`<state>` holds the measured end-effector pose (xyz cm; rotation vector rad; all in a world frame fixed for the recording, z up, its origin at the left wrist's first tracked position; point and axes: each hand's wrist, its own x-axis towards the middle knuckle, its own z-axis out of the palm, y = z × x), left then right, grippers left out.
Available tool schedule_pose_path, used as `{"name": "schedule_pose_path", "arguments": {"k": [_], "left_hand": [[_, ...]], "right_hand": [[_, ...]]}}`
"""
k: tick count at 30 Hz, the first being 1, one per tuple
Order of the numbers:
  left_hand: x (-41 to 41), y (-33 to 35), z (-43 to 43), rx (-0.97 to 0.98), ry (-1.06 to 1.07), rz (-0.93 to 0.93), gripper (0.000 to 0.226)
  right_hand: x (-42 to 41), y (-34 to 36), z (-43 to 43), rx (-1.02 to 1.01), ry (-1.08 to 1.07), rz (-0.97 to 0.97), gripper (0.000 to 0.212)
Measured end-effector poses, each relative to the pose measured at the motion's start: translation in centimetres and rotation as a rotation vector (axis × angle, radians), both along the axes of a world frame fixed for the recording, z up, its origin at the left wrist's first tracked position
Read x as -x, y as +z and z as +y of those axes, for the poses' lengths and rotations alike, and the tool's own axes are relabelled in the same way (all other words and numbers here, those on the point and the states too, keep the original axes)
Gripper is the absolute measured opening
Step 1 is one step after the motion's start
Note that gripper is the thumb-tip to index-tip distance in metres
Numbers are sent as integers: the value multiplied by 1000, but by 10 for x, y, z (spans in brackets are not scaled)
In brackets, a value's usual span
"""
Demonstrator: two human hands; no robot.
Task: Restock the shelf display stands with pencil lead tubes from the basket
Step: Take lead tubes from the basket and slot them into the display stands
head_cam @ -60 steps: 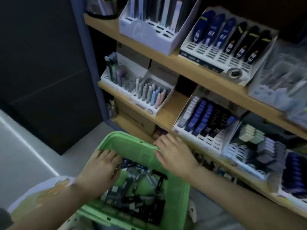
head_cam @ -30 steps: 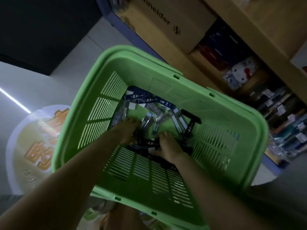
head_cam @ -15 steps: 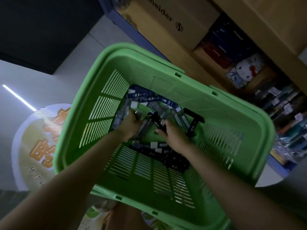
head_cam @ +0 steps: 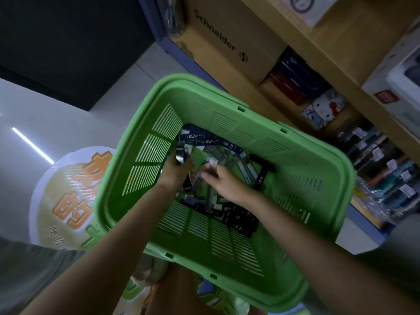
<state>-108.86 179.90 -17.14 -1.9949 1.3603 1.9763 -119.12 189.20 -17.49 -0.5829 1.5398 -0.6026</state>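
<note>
A green slotted basket (head_cam: 322, 178) sits below me with several dark blue and black pencil lead tubes (head_cam: 241, 220) scattered on its bottom. Both my hands are inside it. My left hand (head_cam: 176, 170) grips a few tubes, a black one (head_cam: 186, 183) hanging below the fingers. My right hand (head_cam: 223, 183) pinches a clear grey tube (head_cam: 210, 163) beside the left hand, blurred by motion. More tubes marked 0.3 (head_cam: 195, 135) lie against the far wall. The shelf display stands are out of view.
A brown Schneider carton (head_cam: 229, 42) and wooden shelving (head_cam: 341, 48) rise at the upper right, with packaged stationery (head_cam: 386, 169) on a low shelf right of the basket. A round orange floor sticker (head_cam: 68, 196) lies to the left on pale flooring.
The view dropped from the shelf stands to the basket. Both hands went from its rim to the bottom, gathered tubes, and now lift slightly with tubes in their fingers.
</note>
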Motion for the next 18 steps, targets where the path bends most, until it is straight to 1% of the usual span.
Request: {"name": "schedule_pose_path", "arguments": {"k": [2, 4, 5, 6, 8, 10, 12, 14, 16, 17, 18], "left_hand": [[-6, 10, 4, -130, -61, 81, 15], [-11, 18, 8, -226, -106, 148, 16], [-14, 21, 9, -278, -82, 199, 18], [-15, 24, 10, -330, -51, 249, 20], [-17, 28, 10, -393, -59, 294, 29], [-20, 31, 10, -426, -96, 321, 42], [-22, 33, 8, -420, -123, 352, 49], [-22, 33, 4, -387, -176, 355, 46], [-23, 35, 0, -355, -272, 363, 38], [-22, 36, -1, -340, -314, 362, 33], [-21, 38, -3, -324, -329, 357, 27]], "right_hand": [[7, 5, 0, -7, -200, -123, 16], [10, 9, -1, -21, -386, -299, 9], [10, 10, -2, -21, -418, -344, 10], [11, 9, -2, -18, -417, -347, 10], [13, 10, -4, 5, -359, -255, 12], [15, 9, -7, 36, -275, -140, 16], [14, 8, -8, 57, -268, -128, 16], [13, 5, -7, 80, -283, -137, 11], [13, 1, -4, 94, -273, -112, 8], [12, -4, -1, 94, -270, -108, 13], [11, -12, 4, 78, -266, -100, 26]]}}
